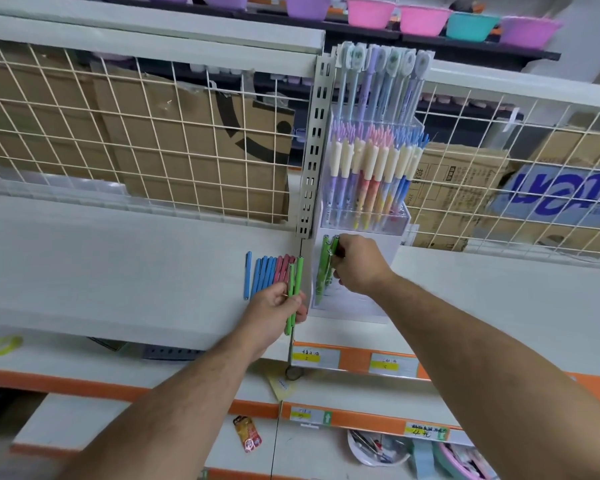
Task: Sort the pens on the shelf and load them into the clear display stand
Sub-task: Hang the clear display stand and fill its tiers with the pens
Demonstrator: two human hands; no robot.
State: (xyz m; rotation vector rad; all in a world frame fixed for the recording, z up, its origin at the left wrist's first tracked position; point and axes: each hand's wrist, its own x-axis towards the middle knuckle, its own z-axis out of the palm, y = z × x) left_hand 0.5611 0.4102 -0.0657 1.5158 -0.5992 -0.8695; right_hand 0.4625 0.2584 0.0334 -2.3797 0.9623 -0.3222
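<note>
Nearest to me, on the lower shelf, a small orange packet point(248, 434) lies flat. Above it the orange shelf edge carries yellow price labels point(314, 357).

On the white shelf point(118, 258) my left hand point(274, 308) is curled round a pair of green pens point(293, 299), gripping them about their middle, their lengths pointing away from me. Just beyond that hand lie the sorted rows: red pens point(283, 268) touching side by side, blue pens point(262, 275) packed against them on the left, and a single blue pen point(247, 275) a little apart, further left.

To the right stands the clear display stand point(354, 306), on the same shelf. My right hand point(359, 263) reaches into its lowest front tier, fingers closed on the upper ends of the standing green pens point(321, 271), which lean against the stand's left side. I cannot tell how many it holds.

The tier behind is packed with pastel pens point(371, 174) with cream grips, and the rearmost tier holds tall pens point(378, 74) with rounded toppers. Behind the stand runs a cream wire grid point(118, 133) with cardboard boxes point(187, 150) behind it. On the top shelf sit pink, teal and purple plastic bowls point(369, 12).
</note>
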